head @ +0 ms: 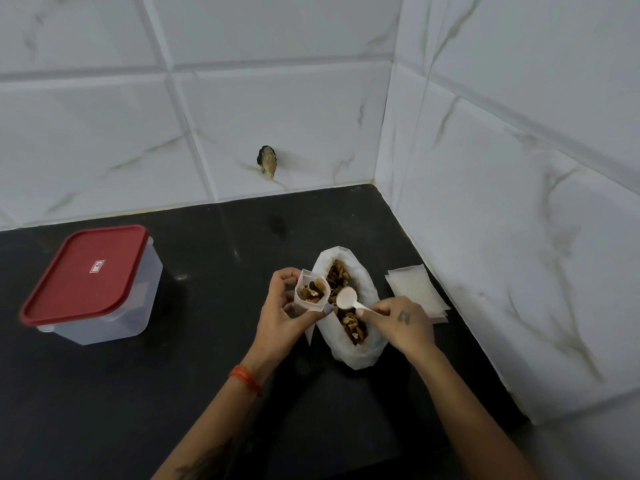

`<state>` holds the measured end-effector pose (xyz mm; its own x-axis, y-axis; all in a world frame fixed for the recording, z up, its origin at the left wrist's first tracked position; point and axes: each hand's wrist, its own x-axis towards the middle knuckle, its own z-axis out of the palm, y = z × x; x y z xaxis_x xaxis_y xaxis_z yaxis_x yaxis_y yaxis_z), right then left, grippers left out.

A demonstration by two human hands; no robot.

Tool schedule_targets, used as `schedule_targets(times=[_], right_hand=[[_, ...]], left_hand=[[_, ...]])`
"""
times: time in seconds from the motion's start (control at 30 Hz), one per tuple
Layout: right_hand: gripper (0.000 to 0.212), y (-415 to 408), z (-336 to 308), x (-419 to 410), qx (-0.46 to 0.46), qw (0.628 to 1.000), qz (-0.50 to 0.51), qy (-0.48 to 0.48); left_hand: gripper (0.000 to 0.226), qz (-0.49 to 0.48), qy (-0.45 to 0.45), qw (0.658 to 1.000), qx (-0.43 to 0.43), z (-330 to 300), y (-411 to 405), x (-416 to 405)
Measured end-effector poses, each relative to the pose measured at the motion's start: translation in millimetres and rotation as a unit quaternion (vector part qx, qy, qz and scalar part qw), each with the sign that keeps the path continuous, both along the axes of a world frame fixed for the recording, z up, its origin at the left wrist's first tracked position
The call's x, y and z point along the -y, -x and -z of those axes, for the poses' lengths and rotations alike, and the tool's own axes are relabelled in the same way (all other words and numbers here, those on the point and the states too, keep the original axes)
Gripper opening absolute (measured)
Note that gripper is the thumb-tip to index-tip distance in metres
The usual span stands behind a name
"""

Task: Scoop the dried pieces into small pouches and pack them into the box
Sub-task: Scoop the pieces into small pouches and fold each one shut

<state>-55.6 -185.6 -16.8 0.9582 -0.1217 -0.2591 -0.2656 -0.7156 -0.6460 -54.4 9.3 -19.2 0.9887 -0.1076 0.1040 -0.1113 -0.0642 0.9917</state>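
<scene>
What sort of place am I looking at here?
Probably a home kitchen corner: a black stone countertop meets white marble-look wall tiles, with a red-lidded plastic box standing on it.

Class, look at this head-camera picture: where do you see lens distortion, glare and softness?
Head view: wide-angle bending curves the grout lines of the white marble-look wall tiles; a small glare spot sits on the glossy black counter; the brown dried pieces in the small clear pouch look soft, fine detail lost.
</scene>
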Motion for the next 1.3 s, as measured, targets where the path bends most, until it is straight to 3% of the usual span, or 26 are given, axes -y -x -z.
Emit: schedule_targets(times=[0.1,0.17,0.2,0.27,0.33,0.43,0.57,0.67,0.8,0.97,1.1,1.2,1.3], right_hand=[[0.031,3.9,3.0,-6.0,0.022,0.992,-0.018,0.122],[0.045,6.9,-1.8,-10.3,0.092,0.98,-0.002,0.175],[0.048,7.9,-6.6,-13.7,0.15,0.978,0.0,0.144],[0.046,9.2,-20.5,-22.9,0.275,0.961,-0.029,-0.006],[0.04,11.8,-33.7,-35.9,0.32,0.935,-0.108,-0.106],[0.032,12.7,-37.5,-56.6,0.289,0.937,-0.186,-0.063],[0.006,8.0,-36.8,-65.0,0.3,0.935,-0.159,-0.103],[0.01,7.0,-40.6,-64.8,0.284,0.938,-0.139,-0.141],[0.01,4.5,-45.3,-64.0,0.254,0.939,-0.157,-0.173],[0.018,0.5,-47.8,-66.7,0.264,0.938,-0.114,-0.193],[0.031,-3.6,-51.1,-69.2,0.177,0.942,-0.079,-0.272],[0.022,-5.5,-51.3,-72.6,0.1,0.93,-0.063,-0.348],[0.013,-7.3,-48.3,-76.0,0.091,0.923,-0.05,-0.37]], left_hand=[[0.064,-0.006,0.025,0.999,0.024,1.4,0.9,0.9],[0.064,-0.009,0.038,0.999,0.032,2.5,1.4,0.2],[0.063,-0.011,0.044,0.998,0.034,2.6,2.1,-0.4],[0.062,-0.018,0.047,0.998,0.041,2.8,3.1,-1.2],[0.061,-0.025,0.048,0.998,0.043,3.5,3.1,-2.0],[0.065,-0.024,0.038,0.998,0.035,2.4,3.1,-5.1],[0.073,0.009,-0.005,1.0,0.027,-7.4,4.0,-19.2],[0.066,0.053,0.019,0.998,-0.001,-16.3,2.2,-37.0],[0.013,0.036,0.036,0.999,-0.012,-25.4,-0.2,-51.5],[0.013,-0.018,0.046,0.999,0.006,-29.7,-0.1,-51.9],[0.016,-0.026,0.079,0.996,-0.008,-32.5,2.5,-52.7],[0.016,-0.039,0.078,0.996,-0.019,-33.7,3.3,-54.2],[0.017,-0.041,0.085,0.995,-0.026,-34.8,4.6,-54.0]])
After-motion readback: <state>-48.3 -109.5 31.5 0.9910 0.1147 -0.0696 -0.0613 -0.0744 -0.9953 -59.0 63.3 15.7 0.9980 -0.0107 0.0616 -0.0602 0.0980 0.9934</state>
